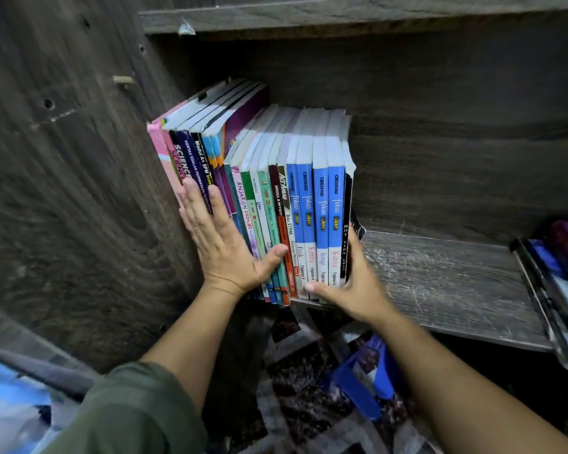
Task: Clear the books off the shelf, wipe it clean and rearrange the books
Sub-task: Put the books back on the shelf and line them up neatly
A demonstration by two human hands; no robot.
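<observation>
At far left, the dark wood-grain side panel (63, 191) of the bookshelf stands upright, and a green sleeve (128, 411) covers the left upper arm below it. The left forearm reaches up and forward. The left grip (223, 244) lies flat against the spines of the row of books (276, 198), fingers straight and together, thumb spread right onto the green spines; it clamps nothing. The row stands upright on the shelf board (440, 283), pushed against the side panel, with taller books on the left and four blue "fokus" volumes toward the right. The right grip (354, 290) sits at the row's right end, with the visible fingers straight along the outer face of the last black book (345, 231) and the thumb laid leftward across the lower blue spines. To the right, the scuffed board is bare up to a second pile of books (558, 290) lying at the edge of view. Below the shelf, a blue plastic object (364, 385) rests on a patterned rug (295, 404).
</observation>
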